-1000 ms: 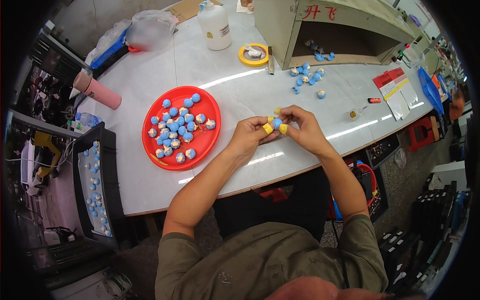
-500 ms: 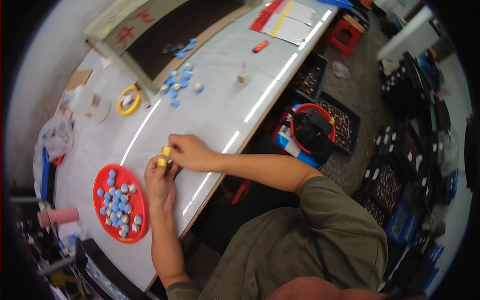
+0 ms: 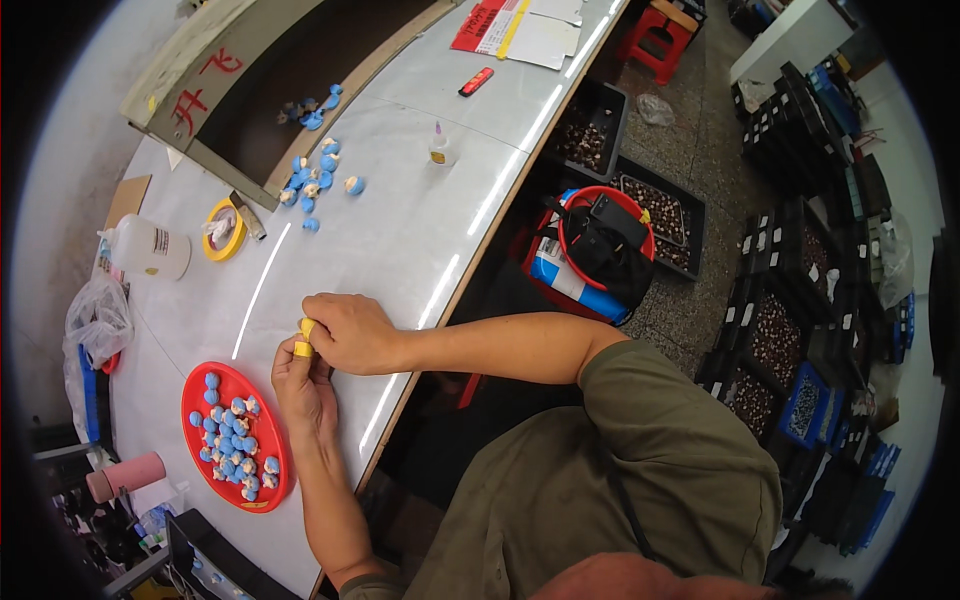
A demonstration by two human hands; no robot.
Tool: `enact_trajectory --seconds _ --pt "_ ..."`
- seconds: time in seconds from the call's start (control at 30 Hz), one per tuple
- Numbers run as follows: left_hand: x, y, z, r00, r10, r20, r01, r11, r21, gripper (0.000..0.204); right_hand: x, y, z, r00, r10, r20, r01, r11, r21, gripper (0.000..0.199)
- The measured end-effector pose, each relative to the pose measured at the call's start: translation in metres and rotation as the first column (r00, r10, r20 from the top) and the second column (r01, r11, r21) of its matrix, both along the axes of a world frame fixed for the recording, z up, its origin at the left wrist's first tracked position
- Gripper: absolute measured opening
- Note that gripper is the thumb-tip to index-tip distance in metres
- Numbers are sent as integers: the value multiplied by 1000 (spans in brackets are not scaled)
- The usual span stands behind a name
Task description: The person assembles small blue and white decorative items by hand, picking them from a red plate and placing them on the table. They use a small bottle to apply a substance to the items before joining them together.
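Note:
My left hand point(image 3: 306, 392) is closed, its fingertips pinched together beside the near side of the table. Against it presses my right hand point(image 3: 352, 334), also closed, with the fingers curled in. Yellow tape point(image 3: 303, 349) wraps a digit of the left hand, and another yellow band point(image 3: 307, 326) sits on a digit of the right. What the fingertips hold between them is hidden. Just left of my left hand lies a red oval tray point(image 3: 286, 440) with many small blue and cream figure heads point(image 3: 228, 440). More such blue pieces point(image 3: 311, 180) lie loose farther up the table.
A small bottle point(image 3: 440, 150), a red cutter point(image 3: 476, 82) and papers point(image 3: 520, 30) lie along the far table. A yellow tape roll point(image 3: 226, 232) and a white jug point(image 3: 150, 247) stand to the left. A red bucket point(image 3: 648, 240) and black trays stand beyond the table edge.
The view has shifted, so the table things appear farther left. My right hand has turned and closed in against the left; a bit of blue that showed between the fingers is now covered.

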State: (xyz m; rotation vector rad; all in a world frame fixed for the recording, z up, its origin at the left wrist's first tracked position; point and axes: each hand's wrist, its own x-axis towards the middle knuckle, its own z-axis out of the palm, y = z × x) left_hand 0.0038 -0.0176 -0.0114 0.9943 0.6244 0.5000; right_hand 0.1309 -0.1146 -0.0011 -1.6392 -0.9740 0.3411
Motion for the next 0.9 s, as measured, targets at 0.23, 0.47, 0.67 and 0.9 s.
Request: enact_trajectory --seconds 0.23,0.47,0.67,0.9 --pt "3 -2 2 1000 16 -3 -16 1000 -22 12 2 -2 6 999 20 -26 -22 999 -43 16" --pt "0 0 -1 1000 6 8 -5 1000 -12 13 2 0 5 999 30 -25 -32 998 -58 15" --pt "2 -3 -1 1000 20 10 -20 1000 -14 13 1 -1 3 1000 18 -6 -19 998 -53 15" --pt "4 -6 -2 1000 -8 12 8 999 38 16 4 1 0 999 -26 -41 25 999 -20 14"
